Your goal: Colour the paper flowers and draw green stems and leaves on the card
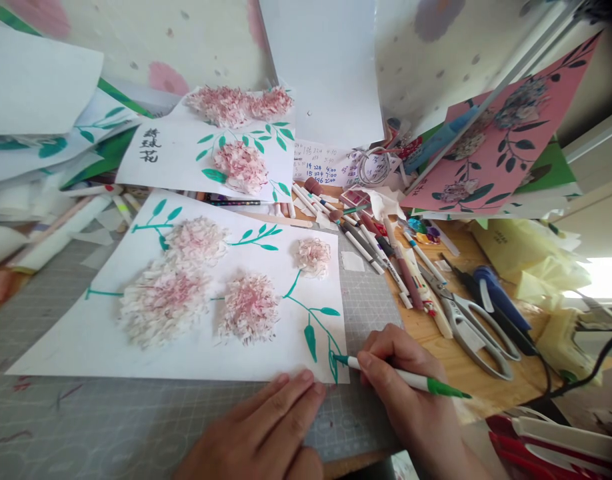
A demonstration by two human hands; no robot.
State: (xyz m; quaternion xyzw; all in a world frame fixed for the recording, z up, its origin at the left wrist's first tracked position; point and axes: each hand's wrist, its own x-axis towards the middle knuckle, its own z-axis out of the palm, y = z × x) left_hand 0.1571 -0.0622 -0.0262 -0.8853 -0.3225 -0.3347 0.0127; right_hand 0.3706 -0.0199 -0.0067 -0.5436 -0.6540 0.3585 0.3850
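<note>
A white sheet [86, 340] lies on a grey cutting mat [111, 420]; it carries several fluffy pink paper flowers [250, 308] and painted green stems and leaves. My right hand [406, 380] is closed round a green and white marker [411, 379], whose tip touches a green leaf at the sheet's lower right corner. My left hand [266, 427] lies flat with fingers stretched out, pressing the sheet's bottom edge and the mat beside the marker tip.
A second flower sheet [186, 160] with black characters lies behind. Several markers [366, 240], scissors [473, 323] and a blue-handled tool [501, 297] crowd the wooden table on the right. A pink flower card [506, 140] leans at back right; paper stacks fill the left.
</note>
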